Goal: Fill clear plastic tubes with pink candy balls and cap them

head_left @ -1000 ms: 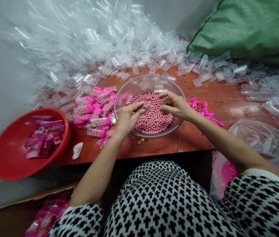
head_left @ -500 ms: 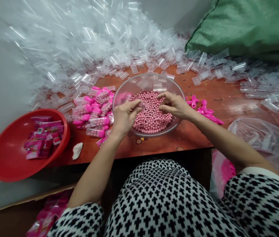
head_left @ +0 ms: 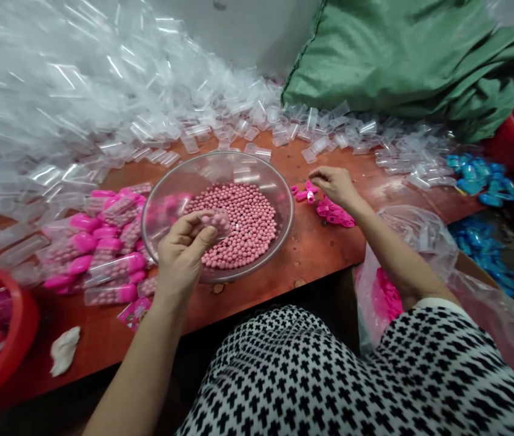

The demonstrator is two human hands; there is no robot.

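My left hand (head_left: 179,251) pinches a short clear plastic tube (head_left: 221,221) with pink balls inside, over the left part of a clear bowl (head_left: 285,227). Many loose pink balls (head_left: 243,209) cover the bowl's bottom. My right hand (head_left: 335,184) is beyond the bowl's right side, at a small heap of pink plastic pieces (head_left: 335,214). Its fingers are curled together; whatever may be between them is hidden. Left of the bowl lie several filled tubes with pink caps (head_left: 114,266).
Clear tubes (head_left: 139,97) are piled along the back beside a green sack (head_left: 384,66). A red basin (head_left: 23,321) with pink packets and a white scrap (head_left: 65,350) are at left. A plastic bag (head_left: 416,227) hangs at the front right; blue pieces (head_left: 482,175) lie farther right.
The view has turned right. My right hand has moved from above the balls to the pink pieces on the right. My left hand still holds the tube, where balls now show clearly.
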